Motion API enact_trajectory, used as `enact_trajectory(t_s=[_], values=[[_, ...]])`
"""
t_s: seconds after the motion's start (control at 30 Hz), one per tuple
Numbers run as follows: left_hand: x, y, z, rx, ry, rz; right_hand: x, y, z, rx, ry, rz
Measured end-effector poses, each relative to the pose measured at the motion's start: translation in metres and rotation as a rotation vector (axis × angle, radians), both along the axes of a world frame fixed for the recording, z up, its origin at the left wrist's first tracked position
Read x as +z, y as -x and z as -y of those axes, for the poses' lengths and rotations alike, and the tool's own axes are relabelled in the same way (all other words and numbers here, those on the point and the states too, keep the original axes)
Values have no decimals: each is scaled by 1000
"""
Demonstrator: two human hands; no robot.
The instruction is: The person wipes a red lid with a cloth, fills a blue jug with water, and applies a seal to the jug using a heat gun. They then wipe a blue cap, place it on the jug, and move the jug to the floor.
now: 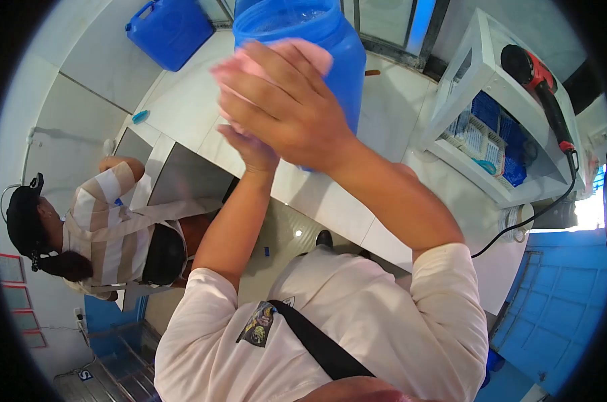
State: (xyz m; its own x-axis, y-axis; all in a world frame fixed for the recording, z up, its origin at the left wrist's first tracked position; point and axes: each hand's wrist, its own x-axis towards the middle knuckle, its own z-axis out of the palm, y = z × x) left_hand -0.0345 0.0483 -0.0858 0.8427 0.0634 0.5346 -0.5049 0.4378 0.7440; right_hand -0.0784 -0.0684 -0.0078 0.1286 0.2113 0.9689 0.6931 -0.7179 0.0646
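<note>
A pink cloth (311,56) is pressed between my two hands, just in front of the open mouth of a large blue container (347,80). My right hand (286,107) lies over the cloth with its fingers wrapped round it. Beneath it, my left hand (250,144) is mostly hidden; its thumb and wrist show below, and it also holds the cloth. Some bubbly liquid (293,20) shows inside the container. Motion blurs the fingertips.
A blue jerrycan (172,33) stands at the back left. On the right, a white shelf (477,74) holds baskets, with a red and black heat gun (534,77) on top and its cord hanging. Another person (109,228) in a striped shirt is at the left.
</note>
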Motion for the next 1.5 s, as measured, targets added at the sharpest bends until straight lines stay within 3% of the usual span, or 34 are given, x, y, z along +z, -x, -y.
enact_trajectory(t_s=[0.1,0.17,0.23,0.3,0.33,0.4,0.53,0.57,0.63,0.67,0.73,0.83,0.9,1.03,1.13,1.23,1.3,1.37,1.4,1.47,1.5], values=[[-3,-8,-23,-65,151,-129,-9,-3,-21,-53,73,-83],[-21,-39,-58,25,237,-224,-61,-1,-20,-29,314,-159],[9,-27,-57,132,183,-292,-140,15,2,-108,704,-266],[18,-28,-71,92,82,-197,-196,29,39,7,822,-239],[24,-26,-74,89,29,-159,-198,33,55,15,815,-247],[37,-19,-76,80,-10,-118,-173,26,84,-48,645,-20],[54,-19,-50,38,-84,3,-55,12,80,-206,316,114],[54,-24,-43,27,-106,59,-55,11,70,-209,315,111],[52,-29,-28,-17,-98,78,-62,11,56,-145,342,155],[53,-27,-18,-33,-69,50,-89,19,50,-190,485,82],[46,-31,-7,-74,-45,37,-173,23,62,112,652,-291],[31,-32,-3,-8,-167,190,-212,31,115,59,824,-224],[34,-17,7,32,-178,190,-196,32,130,-149,584,33],[19,-24,15,1,-154,186,-89,29,102,-105,209,22],[29,-11,17,-21,-140,95,-105,14,53,-88,250,-12],[27,-16,14,12,-218,131,-139,18,65,57,360,-172],[25,-18,15,30,-210,133,-123,16,81,12,382,-167],[22,-21,14,13,-208,101,-103,6,85,-61,-183,-33],[21,-23,13,16,-205,104,-89,-3,83,-58,-180,-30],[19,-26,10,9,-196,89,-43,-24,73,159,-518,-55],[19,-28,10,9,-198,92,-23,-36,83,161,-520,-52]])
